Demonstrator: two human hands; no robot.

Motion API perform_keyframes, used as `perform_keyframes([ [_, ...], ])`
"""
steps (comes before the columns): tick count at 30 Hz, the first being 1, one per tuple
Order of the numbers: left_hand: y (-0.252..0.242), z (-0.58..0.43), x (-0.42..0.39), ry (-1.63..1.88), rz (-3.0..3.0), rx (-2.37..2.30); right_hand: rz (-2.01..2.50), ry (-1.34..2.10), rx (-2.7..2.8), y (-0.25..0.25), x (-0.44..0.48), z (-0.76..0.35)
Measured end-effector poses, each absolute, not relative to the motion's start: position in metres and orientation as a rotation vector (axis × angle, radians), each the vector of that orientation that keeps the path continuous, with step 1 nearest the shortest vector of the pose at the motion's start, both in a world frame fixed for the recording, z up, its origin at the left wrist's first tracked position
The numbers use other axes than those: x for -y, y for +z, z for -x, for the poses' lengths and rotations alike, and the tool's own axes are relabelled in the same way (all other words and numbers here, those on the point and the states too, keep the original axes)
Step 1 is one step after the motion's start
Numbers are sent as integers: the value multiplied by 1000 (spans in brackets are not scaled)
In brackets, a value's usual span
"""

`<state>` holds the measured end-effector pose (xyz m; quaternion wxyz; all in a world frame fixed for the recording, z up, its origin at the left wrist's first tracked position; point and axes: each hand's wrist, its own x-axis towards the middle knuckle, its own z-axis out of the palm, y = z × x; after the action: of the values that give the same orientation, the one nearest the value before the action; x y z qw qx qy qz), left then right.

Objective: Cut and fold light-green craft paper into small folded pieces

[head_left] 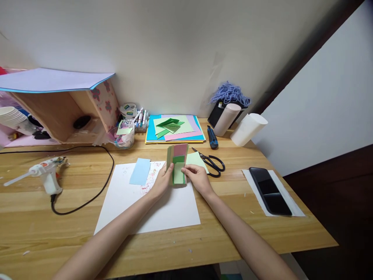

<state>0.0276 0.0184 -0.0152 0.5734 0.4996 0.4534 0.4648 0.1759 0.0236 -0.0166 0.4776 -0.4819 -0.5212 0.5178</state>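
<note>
Both hands hold a small folded paper piece with pink, dark green and light green panels, upright above a large white sheet. My left hand grips its left edge with the fingers curled. My right hand pinches its right edge. A light blue paper rectangle lies on the white sheet left of the hands. A pale green paper lies just behind my right hand.
Black scissors, a blue utility knife and a stack of coloured paper lie beyond the hands. A phone lies at the right. A glue gun with a black cord sits at the left.
</note>
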Motion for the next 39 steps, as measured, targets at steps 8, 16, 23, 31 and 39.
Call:
perform_keyframes([
  [8, -4, -13, -20, 905, -1255, -1149, 1203, 1420, 1291, -15, -20, -176],
  [16, -7, -12, -19, 902, -1274, -1155, 1197, 1533, 1301, -18, -19, -177],
  [23, -9, -12, -20, 926, -1330, -1230, 1225, 1611, 1239, -18, -19, -177],
  [31, -11, -14, -15, 993, -1461, -1456, 1250, 1622, 1147, -19, -17, -174],
  [39, -1, -4, -19, 1150, -1503, -1799, 1314, 1558, 1109, -13, -19, -178],
])
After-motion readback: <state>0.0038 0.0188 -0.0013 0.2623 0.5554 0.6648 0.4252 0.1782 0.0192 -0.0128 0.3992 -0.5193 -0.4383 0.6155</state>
